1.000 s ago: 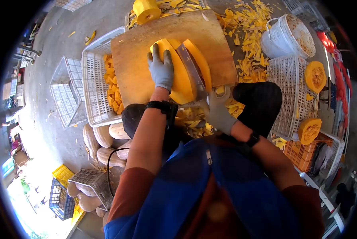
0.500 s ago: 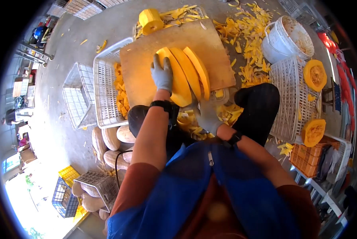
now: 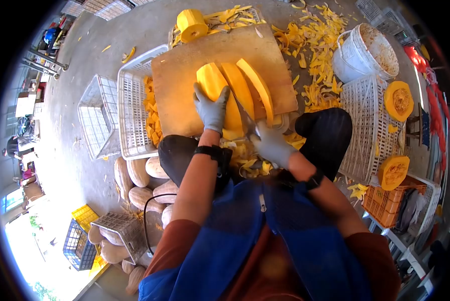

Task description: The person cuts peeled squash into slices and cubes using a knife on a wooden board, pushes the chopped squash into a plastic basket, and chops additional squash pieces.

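Note:
Peeled orange pumpkin pieces (image 3: 243, 90) lie lengthwise on a wooden board (image 3: 177, 75), the rightmost slice (image 3: 257, 83) apart from the others. My left hand (image 3: 211, 109), in a grey glove, rests on the left piece with its fingers and thumb spread. In my gloved right hand (image 3: 272, 142), closed at the near edge of the board, is a knife (image 3: 246, 114), its blade between the left and middle pieces. The handle is mostly hidden by the glove.
Left of the board is a white crate (image 3: 127, 103) with orange cubes (image 3: 152, 110). A peeled pumpkin chunk (image 3: 191, 25) stands beyond it. Peelings (image 3: 317, 55), a white bucket (image 3: 358, 55) and another crate (image 3: 358, 125) are at the right. Whole pumpkins (image 3: 137, 173) lie at the lower left.
The rightmost slice has come away from the middle piece. The knife has shifted left, between the left and middle pieces. My left hand has slid nearer to me along the left piece.

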### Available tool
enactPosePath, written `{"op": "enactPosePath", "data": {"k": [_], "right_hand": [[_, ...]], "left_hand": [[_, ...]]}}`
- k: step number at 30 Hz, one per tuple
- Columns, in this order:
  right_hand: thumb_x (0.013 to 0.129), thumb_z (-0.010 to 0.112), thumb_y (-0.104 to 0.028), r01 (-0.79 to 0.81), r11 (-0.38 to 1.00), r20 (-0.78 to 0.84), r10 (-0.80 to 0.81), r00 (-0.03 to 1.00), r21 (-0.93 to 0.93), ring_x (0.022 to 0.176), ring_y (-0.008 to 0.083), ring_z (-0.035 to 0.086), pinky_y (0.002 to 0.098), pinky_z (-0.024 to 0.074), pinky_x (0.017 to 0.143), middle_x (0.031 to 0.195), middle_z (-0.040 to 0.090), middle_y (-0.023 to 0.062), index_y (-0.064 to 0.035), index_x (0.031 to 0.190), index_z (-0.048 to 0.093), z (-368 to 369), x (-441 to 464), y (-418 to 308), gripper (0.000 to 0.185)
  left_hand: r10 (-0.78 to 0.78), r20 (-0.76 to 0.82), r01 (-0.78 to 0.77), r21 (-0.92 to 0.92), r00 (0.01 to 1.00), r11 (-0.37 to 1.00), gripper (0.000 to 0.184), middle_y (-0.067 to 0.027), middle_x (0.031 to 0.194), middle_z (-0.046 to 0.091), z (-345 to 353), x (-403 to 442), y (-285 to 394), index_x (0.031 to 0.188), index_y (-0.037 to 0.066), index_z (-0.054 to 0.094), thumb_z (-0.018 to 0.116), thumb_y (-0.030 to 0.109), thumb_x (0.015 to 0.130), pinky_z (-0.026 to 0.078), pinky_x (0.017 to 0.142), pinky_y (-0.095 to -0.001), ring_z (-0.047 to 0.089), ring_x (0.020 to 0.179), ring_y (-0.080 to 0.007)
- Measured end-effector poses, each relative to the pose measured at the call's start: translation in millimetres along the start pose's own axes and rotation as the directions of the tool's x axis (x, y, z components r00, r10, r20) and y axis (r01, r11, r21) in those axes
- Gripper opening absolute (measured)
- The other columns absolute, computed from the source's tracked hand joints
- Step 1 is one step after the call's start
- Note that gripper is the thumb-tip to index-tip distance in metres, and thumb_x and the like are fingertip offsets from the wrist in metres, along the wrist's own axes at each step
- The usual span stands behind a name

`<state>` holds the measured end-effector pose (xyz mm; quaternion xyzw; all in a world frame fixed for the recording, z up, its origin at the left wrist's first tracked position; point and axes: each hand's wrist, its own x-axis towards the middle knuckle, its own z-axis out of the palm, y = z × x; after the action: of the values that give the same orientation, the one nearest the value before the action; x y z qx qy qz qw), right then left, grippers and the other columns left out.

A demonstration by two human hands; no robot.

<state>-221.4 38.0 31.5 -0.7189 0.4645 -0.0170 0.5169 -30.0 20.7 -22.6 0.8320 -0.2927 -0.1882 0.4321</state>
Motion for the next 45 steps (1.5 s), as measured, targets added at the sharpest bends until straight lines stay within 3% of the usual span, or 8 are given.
{"op": "enactPosePath", "data": {"k": [4,11,17,22,28,34,40,45], "right_hand": [[0.087,0.053,-0.021,0.21,0.977,-0.175,-0.2,0.964,0.038,0.082,0.047,0.057,0.0508,0.0442,0.073,0.09,0.058,0.0305,0.0025,0.112,0.044,43.3,-19.1,56.5,0.036],[0.087,0.053,-0.023,0.158,0.986,-0.226,-0.143,0.964,0.048,0.084,0.0481,0.056,0.0513,0.0432,0.072,0.087,0.058,0.0304,0.0001,0.112,0.044,36.4,-9.4,57.1,0.035],[0.088,0.053,-0.023,0.212,0.975,-0.183,-0.197,0.963,0.066,0.082,0.0461,0.056,0.0492,0.0432,0.071,0.085,0.058,0.0299,0.0015,0.103,0.044,18.4,20.8,28.0,0.03],[0.089,0.052,-0.023,0.17,0.985,-0.148,-0.168,0.975,0.002,0.079,0.0448,0.056,0.0474,0.0428,0.066,0.083,0.057,0.0274,-0.0006,0.094,0.043,21.6,46.0,-2.2,0.024],[0.089,0.052,-0.022,0.274,0.952,-0.128,-0.291,0.948,-0.135,0.075,0.0466,0.056,0.0517,0.0427,0.064,0.079,0.058,0.0284,-0.0012,0.095,0.045,-2.5,89.0,-48.6,0.023],[0.089,0.052,-0.021,0.45,0.852,-0.274,-0.515,0.813,-0.266,0.073,0.0452,0.057,0.0497,0.0438,0.062,0.077,0.059,0.0276,-0.0004,0.1,0.049,-21.4,113.8,-74.5,0.024],[0.09,0.051,-0.021,0.322,0.899,-0.159,-0.379,0.911,-0.297,0.07,0.0444,0.059,0.0479,0.046,0.062,0.08,0.06,0.0285,0.0001,0.101,0.046,-27.7,134.9,-92.4,0.024],[0.093,0.045,-0.02,0.127,0.986,0.115,-0.115,0.987,-0.107,0.055,0.0288,0.059,0.0399,0.0462,0.049,0.066,0.057,0.018,-0.001,0.101,0.043,-48.5,135.1,-123.7,0.021]], "left_hand": [[-0.015,-0.002,0.016,0.092,1.0,0.996,0.1,-0.0251,0.141,0.03,3.5,2.5,4.9,0.143,0.005,0.024,0.072,0.054,0.071,0.032,0.104,-0.0441,0.033,0.127,-0.0406],[-0.058,-0.012,0.058,0.346,0.998,0.936,0.099,-0.0247,0.145,0.024,4.0,25.2,2.5,0.146,0.019,0.019,0.069,0.059,0.07,0.03,0.105,-0.0473,0.028,0.13,-0.0435],[-0.107,0.101,0.103,0.038,0.989,0.994,0.092,-0.0269,0.145,0.021,-11.3,51.6,-24.0,0.144,0.017,0.029,0.07,0.056,0.071,0.037,0.1,-0.0443,0.035,0.127,-0.0419],[-0.076,0.195,0.168,-0.511,0.978,0.843,0.09,-0.0157,0.112,0.058,-22.8,53.1,-37.1,0.139,-0.001,0.031,0.082,0.027,0.07,0.052,0.075,-0.0296,0.06,0.091,-0.0222],[-0.128,0.126,0.178,-0.783,0.984,0.595,0.082,-0.0131,0.113,0.057,-23.9,80.7,-29.5,0.143,0.008,0.026,0.076,0.007,0.076,0.053,0.073,-0.0313,0.06,0.09,-0.0203],[-0.179,0.145,0.223,-0.785,0.973,0.578,0.085,-0.0123,0.114,0.056,-22.2,89.4,-32.6,0.144,0.012,0.023,0.074,0.006,0.078,0.053,0.072,-0.0313,0.059,0.089,-0.0197],[-0.166,0.065,0.16,-0.734,0.984,0.66,0.086,-0.0152,0.123,0.051,-14.2,94.9,-42.7,0.146,0.006,0.016,0.072,0.02,0.082,0.05,0.081,-0.0311,0.055,0.099,-0.0209],[-0.149,0.048,0.143,-0.669,0.988,0.73,0.089,-0.0176,0.132,0.045,-10.4,96.4,-52.8,0.144,-0.002,0.014,0.071,0.029,0.083,0.043,0.093,-0.0296,0.05,0.109,-0.0226]]}}
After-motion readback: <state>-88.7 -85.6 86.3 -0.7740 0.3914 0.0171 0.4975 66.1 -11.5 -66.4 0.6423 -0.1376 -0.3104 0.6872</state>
